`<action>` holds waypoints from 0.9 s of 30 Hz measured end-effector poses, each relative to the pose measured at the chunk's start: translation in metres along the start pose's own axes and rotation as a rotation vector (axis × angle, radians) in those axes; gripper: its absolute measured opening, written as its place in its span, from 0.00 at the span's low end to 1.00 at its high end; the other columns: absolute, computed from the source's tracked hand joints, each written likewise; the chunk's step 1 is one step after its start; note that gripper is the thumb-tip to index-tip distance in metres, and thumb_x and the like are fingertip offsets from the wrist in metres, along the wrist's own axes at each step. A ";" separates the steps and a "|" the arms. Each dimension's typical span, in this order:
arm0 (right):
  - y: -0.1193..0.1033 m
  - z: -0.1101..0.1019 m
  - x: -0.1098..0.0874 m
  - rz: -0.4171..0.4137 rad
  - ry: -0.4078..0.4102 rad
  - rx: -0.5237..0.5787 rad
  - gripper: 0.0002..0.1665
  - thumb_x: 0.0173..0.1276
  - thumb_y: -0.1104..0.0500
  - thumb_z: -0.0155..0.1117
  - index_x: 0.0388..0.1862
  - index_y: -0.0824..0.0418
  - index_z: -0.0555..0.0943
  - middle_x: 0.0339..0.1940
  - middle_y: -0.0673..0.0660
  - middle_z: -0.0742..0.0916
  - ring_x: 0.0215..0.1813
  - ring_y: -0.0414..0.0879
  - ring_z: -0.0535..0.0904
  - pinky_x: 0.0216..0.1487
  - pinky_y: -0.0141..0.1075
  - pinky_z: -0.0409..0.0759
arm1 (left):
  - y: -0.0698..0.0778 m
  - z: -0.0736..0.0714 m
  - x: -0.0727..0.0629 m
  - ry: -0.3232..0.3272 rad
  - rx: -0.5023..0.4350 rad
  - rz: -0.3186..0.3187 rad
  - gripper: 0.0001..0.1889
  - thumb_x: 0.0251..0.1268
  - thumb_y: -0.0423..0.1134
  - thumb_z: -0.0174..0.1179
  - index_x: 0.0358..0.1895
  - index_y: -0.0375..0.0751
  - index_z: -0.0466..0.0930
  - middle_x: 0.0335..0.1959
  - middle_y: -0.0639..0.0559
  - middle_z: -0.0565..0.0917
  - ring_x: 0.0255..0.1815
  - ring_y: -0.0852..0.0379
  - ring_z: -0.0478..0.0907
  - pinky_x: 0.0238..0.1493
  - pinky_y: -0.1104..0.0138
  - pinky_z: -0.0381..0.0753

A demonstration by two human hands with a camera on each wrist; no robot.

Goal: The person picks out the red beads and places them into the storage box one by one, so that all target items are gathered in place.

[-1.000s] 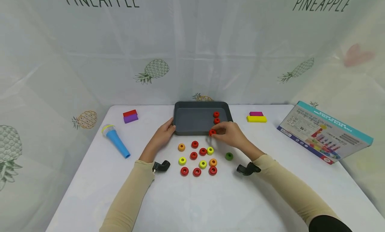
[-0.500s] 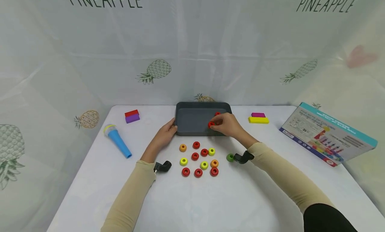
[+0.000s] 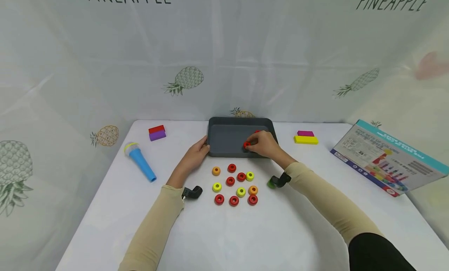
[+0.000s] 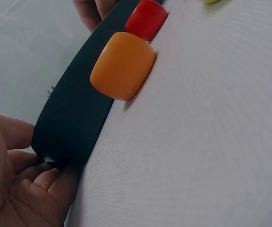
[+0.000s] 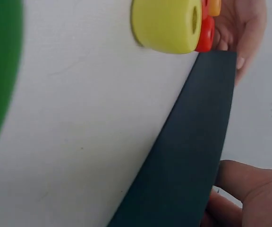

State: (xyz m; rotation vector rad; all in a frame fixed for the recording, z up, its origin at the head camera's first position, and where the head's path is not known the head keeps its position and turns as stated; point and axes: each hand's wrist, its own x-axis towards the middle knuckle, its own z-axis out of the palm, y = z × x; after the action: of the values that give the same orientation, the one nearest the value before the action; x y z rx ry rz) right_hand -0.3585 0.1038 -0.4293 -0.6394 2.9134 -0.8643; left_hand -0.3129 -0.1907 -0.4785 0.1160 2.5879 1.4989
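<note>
A dark grey tray [image 3: 224,140] stands at the back of the table. My left hand [image 3: 192,158] holds its near left corner, thumb at the rim and fingers curled below in the left wrist view. Over the tray's right part, my right hand [image 3: 266,145] pinches a red ring-shaped bead [image 3: 247,144] between thumb and fingers, close to the tray floor. Another red bead [image 3: 257,131] shows just behind that hand, which hides part of the tray. Several red, yellow and orange beads [image 3: 234,201] lie in front of the tray.
A green bead [image 3: 271,184] sits partly behind the right wrist camera. To the left lie a blue toy microphone [image 3: 142,163] and red and purple blocks [image 3: 157,135]. Yellow and magenta blocks [image 3: 306,139] lie right of the tray, with a toy box [image 3: 389,158] farther right.
My right hand has carried the red bead from the tray's near edge forward into the tray and lowered it slightly. The left hand keeps its hold on the corner.
</note>
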 end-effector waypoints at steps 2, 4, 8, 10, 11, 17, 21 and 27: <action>0.001 0.001 0.002 0.007 -0.008 -0.013 0.15 0.62 0.57 0.76 0.46 0.60 0.90 0.42 0.58 0.91 0.38 0.48 0.83 0.37 0.37 0.82 | 0.001 0.000 0.001 0.000 0.003 0.002 0.31 0.82 0.51 0.43 0.83 0.55 0.49 0.83 0.50 0.55 0.84 0.47 0.51 0.83 0.51 0.52; 0.002 0.002 0.003 0.016 -0.021 -0.022 0.15 0.62 0.57 0.76 0.47 0.60 0.90 0.43 0.58 0.91 0.39 0.48 0.82 0.37 0.37 0.82 | 0.001 0.000 0.001 -0.002 0.003 0.002 0.31 0.82 0.52 0.42 0.83 0.54 0.49 0.83 0.50 0.55 0.84 0.48 0.51 0.83 0.51 0.52; 0.003 0.003 0.005 0.032 -0.048 -0.039 0.14 0.63 0.57 0.76 0.47 0.60 0.90 0.43 0.58 0.91 0.41 0.49 0.83 0.39 0.38 0.82 | 0.001 0.000 0.001 -0.006 0.002 0.001 0.31 0.82 0.52 0.43 0.83 0.54 0.49 0.83 0.50 0.55 0.84 0.48 0.51 0.83 0.51 0.52; 0.003 0.003 0.005 0.035 -0.057 -0.043 0.14 0.63 0.57 0.75 0.47 0.60 0.90 0.43 0.58 0.91 0.42 0.49 0.84 0.41 0.39 0.83 | 0.001 0.000 0.001 -0.006 0.007 -0.001 0.31 0.82 0.52 0.42 0.83 0.55 0.49 0.83 0.50 0.55 0.84 0.48 0.51 0.83 0.51 0.52; 0.003 0.003 0.005 0.036 -0.059 -0.043 0.14 0.63 0.57 0.75 0.47 0.60 0.90 0.44 0.58 0.91 0.43 0.50 0.84 0.41 0.40 0.84 | 0.001 -0.001 0.001 -0.004 0.010 -0.001 0.31 0.82 0.52 0.42 0.83 0.55 0.49 0.83 0.50 0.55 0.84 0.48 0.51 0.83 0.51 0.52; 0.003 0.001 0.006 0.031 -0.056 -0.036 0.14 0.63 0.58 0.76 0.47 0.61 0.90 0.43 0.58 0.91 0.43 0.50 0.83 0.41 0.40 0.83 | 0.004 -0.002 0.001 0.004 0.018 -0.006 0.31 0.82 0.52 0.43 0.83 0.55 0.49 0.83 0.50 0.56 0.84 0.48 0.51 0.83 0.51 0.52; 0.004 0.001 0.006 0.037 -0.054 -0.029 0.15 0.63 0.57 0.76 0.47 0.61 0.90 0.43 0.58 0.91 0.42 0.50 0.82 0.40 0.39 0.82 | 0.004 -0.001 0.002 0.002 0.019 -0.007 0.31 0.82 0.51 0.43 0.83 0.54 0.49 0.83 0.50 0.56 0.84 0.48 0.51 0.83 0.51 0.52; 0.007 0.002 0.005 0.031 -0.047 -0.013 0.16 0.62 0.55 0.76 0.48 0.60 0.89 0.43 0.58 0.90 0.40 0.49 0.81 0.38 0.36 0.80 | 0.003 0.000 0.000 0.006 0.018 -0.009 0.31 0.82 0.51 0.43 0.83 0.54 0.49 0.83 0.49 0.56 0.84 0.47 0.51 0.83 0.51 0.52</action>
State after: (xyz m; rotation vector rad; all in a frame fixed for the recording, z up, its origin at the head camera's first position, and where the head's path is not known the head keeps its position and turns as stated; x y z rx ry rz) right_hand -0.3657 0.1058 -0.4337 -0.6048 2.8813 -0.8169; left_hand -0.3133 -0.1892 -0.4762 0.1021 2.6039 1.4756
